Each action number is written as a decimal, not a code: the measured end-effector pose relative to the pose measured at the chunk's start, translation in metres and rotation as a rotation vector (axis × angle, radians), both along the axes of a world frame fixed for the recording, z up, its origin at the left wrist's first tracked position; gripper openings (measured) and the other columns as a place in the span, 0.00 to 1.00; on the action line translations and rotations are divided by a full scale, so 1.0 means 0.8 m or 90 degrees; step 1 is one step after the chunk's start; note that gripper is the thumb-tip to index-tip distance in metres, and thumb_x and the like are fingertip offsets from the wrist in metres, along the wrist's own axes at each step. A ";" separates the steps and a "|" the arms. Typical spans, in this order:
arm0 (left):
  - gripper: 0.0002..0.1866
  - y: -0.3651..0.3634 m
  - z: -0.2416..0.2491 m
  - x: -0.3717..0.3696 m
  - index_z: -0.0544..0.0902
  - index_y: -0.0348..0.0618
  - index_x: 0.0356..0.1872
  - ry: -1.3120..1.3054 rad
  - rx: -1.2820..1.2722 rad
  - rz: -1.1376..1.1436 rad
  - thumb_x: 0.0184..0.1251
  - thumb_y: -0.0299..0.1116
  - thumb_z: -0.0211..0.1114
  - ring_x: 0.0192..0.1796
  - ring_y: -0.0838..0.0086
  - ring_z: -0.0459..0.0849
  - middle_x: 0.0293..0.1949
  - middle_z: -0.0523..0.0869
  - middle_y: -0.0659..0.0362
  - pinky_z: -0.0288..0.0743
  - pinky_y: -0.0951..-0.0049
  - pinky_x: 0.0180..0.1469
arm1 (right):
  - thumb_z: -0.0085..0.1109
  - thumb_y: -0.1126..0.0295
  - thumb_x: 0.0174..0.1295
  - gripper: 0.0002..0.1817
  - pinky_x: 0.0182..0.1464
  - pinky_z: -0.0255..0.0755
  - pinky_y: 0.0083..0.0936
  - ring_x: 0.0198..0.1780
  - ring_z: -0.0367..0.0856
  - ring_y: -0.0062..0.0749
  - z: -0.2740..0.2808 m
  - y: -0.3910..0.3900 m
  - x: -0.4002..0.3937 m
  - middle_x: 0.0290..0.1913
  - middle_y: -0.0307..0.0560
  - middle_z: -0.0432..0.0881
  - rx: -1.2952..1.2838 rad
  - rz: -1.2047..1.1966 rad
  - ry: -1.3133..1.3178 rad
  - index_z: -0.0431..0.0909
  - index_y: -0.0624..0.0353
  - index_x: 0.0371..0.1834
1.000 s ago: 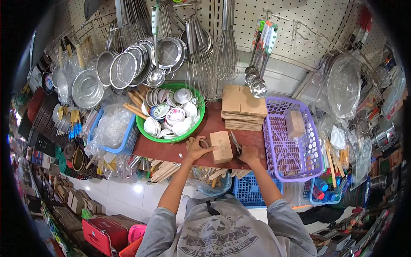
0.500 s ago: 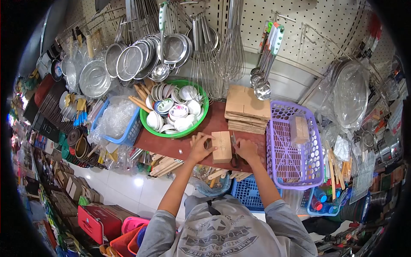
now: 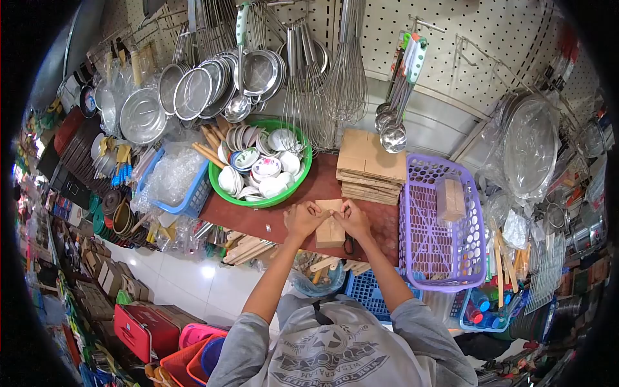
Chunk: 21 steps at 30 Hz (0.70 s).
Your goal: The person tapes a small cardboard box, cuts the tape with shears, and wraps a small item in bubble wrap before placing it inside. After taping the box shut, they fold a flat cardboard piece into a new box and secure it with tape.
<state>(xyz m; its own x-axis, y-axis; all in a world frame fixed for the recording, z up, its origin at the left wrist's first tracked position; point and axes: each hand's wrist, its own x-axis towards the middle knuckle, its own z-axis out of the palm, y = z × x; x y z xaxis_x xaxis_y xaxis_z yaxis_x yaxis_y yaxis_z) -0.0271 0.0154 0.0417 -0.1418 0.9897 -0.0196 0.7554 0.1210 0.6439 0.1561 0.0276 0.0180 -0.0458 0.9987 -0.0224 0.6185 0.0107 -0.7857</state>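
Observation:
A small brown cardboard box (image 3: 330, 233) lies on the reddish-brown tabletop in front of me. My left hand (image 3: 305, 218) is at the box's upper left, fingers bent and pinched over its top. From the right, my right hand (image 3: 352, 219) reaches onto the same box, its fingertips pinched close to the left ones. What lies between the fingertips is too small to make out. Dark-handled scissors (image 3: 349, 244) rest just right of the box, partly hidden below my right hand.
Stacked flat cardboard (image 3: 371, 158) stands behind the box. A green basin (image 3: 216, 187) of small bowls is at the left, beside a blue basket (image 3: 196, 201). At the right is a purple basket (image 3: 445, 282) holding a wrapped box (image 3: 451, 200). Whisks (image 3: 348, 84) and ladles (image 3: 393, 135) hang above.
My right hand has left the scissors and moved left onto the box. My left hand's fingers have moved over the box top, near the right fingertips.

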 end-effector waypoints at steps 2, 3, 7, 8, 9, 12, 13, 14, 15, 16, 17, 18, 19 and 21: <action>0.24 0.002 -0.009 -0.001 0.85 0.48 0.27 -0.023 0.007 0.002 0.43 0.58 0.79 0.30 0.73 0.84 0.25 0.85 0.66 0.75 0.64 0.41 | 0.73 0.50 0.55 0.23 0.26 0.64 0.24 0.22 0.69 0.19 -0.014 0.006 0.002 0.18 0.32 0.70 -0.002 0.020 0.069 0.69 0.52 0.29; 0.23 0.001 -0.005 -0.001 0.85 0.47 0.27 -0.055 -0.004 0.002 0.44 0.57 0.79 0.30 0.73 0.84 0.25 0.85 0.65 0.76 0.66 0.40 | 0.74 0.53 0.56 0.22 0.26 0.61 0.22 0.23 0.67 0.17 -0.022 0.010 0.003 0.19 0.31 0.68 0.008 0.030 0.112 0.68 0.52 0.29; 0.19 0.003 -0.023 -0.007 0.84 0.45 0.26 -0.130 0.026 -0.009 0.48 0.50 0.77 0.31 0.72 0.85 0.25 0.85 0.64 0.77 0.69 0.39 | 0.75 0.64 0.56 0.21 0.25 0.54 0.17 0.24 0.59 0.11 -0.070 0.030 0.004 0.21 0.27 0.63 0.016 0.068 0.271 0.65 0.50 0.28; 0.19 0.003 -0.026 -0.008 0.84 0.45 0.25 -0.125 0.031 -0.009 0.48 0.50 0.77 0.30 0.72 0.85 0.25 0.84 0.64 0.77 0.69 0.39 | 0.75 0.66 0.56 0.21 0.25 0.52 0.17 0.24 0.58 0.11 -0.081 0.034 0.005 0.22 0.26 0.62 0.009 0.076 0.307 0.64 0.50 0.28; 0.18 0.002 -0.025 -0.007 0.83 0.45 0.25 -0.120 0.035 -0.009 0.49 0.49 0.76 0.30 0.72 0.85 0.25 0.84 0.64 0.77 0.69 0.39 | 0.75 0.66 0.56 0.21 0.25 0.52 0.16 0.24 0.58 0.11 -0.074 0.031 0.003 0.22 0.26 0.62 0.000 0.076 0.317 0.64 0.49 0.28; 0.19 0.000 -0.021 -0.003 0.82 0.45 0.26 -0.133 0.028 0.006 0.50 0.51 0.75 0.31 0.72 0.84 0.24 0.83 0.63 0.76 0.68 0.37 | 0.74 0.68 0.56 0.21 0.25 0.51 0.15 0.24 0.57 0.10 -0.058 0.025 0.003 0.22 0.26 0.62 -0.021 0.075 0.334 0.63 0.49 0.28; 0.20 0.000 -0.020 -0.002 0.81 0.46 0.27 -0.142 0.022 0.014 0.50 0.52 0.75 0.31 0.71 0.84 0.24 0.83 0.62 0.75 0.68 0.37 | 0.73 0.68 0.56 0.21 0.25 0.51 0.15 0.24 0.57 0.10 -0.056 0.024 0.003 0.22 0.26 0.62 -0.026 0.073 0.332 0.63 0.49 0.28; 0.20 -0.001 -0.018 -0.001 0.80 0.46 0.27 -0.111 0.025 0.001 0.50 0.52 0.75 0.31 0.71 0.84 0.24 0.83 0.62 0.75 0.68 0.36 | 0.73 0.69 0.56 0.20 0.25 0.50 0.15 0.24 0.58 0.10 -0.054 0.023 0.003 0.22 0.26 0.62 -0.030 0.071 0.331 0.63 0.49 0.28; 0.21 -0.003 -0.012 0.000 0.79 0.46 0.28 -0.079 0.026 -0.012 0.50 0.52 0.75 0.30 0.71 0.83 0.24 0.82 0.62 0.75 0.68 0.36 | 0.73 0.69 0.56 0.20 0.25 0.50 0.15 0.24 0.58 0.10 -0.054 0.023 0.002 0.22 0.26 0.62 -0.030 0.072 0.335 0.63 0.49 0.29; 0.21 -0.005 -0.009 0.001 0.78 0.46 0.28 -0.048 0.029 -0.026 0.51 0.51 0.75 0.30 0.71 0.83 0.24 0.82 0.62 0.75 0.68 0.36 | 0.72 0.69 0.56 0.20 0.25 0.50 0.15 0.24 0.58 0.10 -0.054 0.022 0.002 0.22 0.26 0.62 -0.029 0.072 0.340 0.63 0.49 0.29; 0.21 -0.003 -0.013 0.001 0.77 0.45 0.28 -0.082 0.031 -0.028 0.51 0.51 0.75 0.30 0.71 0.82 0.24 0.80 0.62 0.74 0.68 0.36 | 0.72 0.70 0.57 0.20 0.25 0.50 0.15 0.23 0.58 0.10 -0.053 0.022 0.002 0.22 0.26 0.62 -0.027 0.072 0.344 0.63 0.49 0.29; 0.22 0.000 -0.024 -0.001 0.76 0.45 0.29 -0.117 0.033 -0.032 0.51 0.51 0.75 0.29 0.72 0.81 0.24 0.79 0.62 0.74 0.69 0.36 | 0.72 0.70 0.57 0.20 0.24 0.51 0.15 0.23 0.58 0.10 -0.057 0.024 0.003 0.22 0.26 0.62 -0.028 0.072 0.341 0.63 0.49 0.29; 0.23 0.004 -0.042 -0.003 0.75 0.45 0.29 -0.152 0.035 -0.035 0.51 0.51 0.76 0.29 0.73 0.80 0.24 0.78 0.62 0.73 0.69 0.35 | 0.72 0.70 0.57 0.20 0.24 0.51 0.16 0.23 0.58 0.10 -0.064 0.026 0.004 0.22 0.26 0.62 -0.029 0.071 0.337 0.63 0.49 0.29; 0.24 0.018 -0.082 -0.012 0.74 0.44 0.29 -0.278 0.040 -0.061 0.51 0.50 0.77 0.29 0.75 0.76 0.25 0.77 0.63 0.72 0.71 0.35 | 0.72 0.70 0.58 0.20 0.24 0.52 0.16 0.23 0.59 0.10 -0.072 0.028 0.005 0.22 0.26 0.62 -0.030 0.070 0.342 0.63 0.49 0.30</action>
<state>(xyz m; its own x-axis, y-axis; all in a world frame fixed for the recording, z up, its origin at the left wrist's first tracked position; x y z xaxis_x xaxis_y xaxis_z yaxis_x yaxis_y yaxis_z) -0.0366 0.0297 -0.0241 -0.0416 0.9991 0.0040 0.4175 0.0137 0.9086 0.1604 0.0502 -0.0392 -0.1672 0.9858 -0.0119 0.1280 0.0098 -0.9917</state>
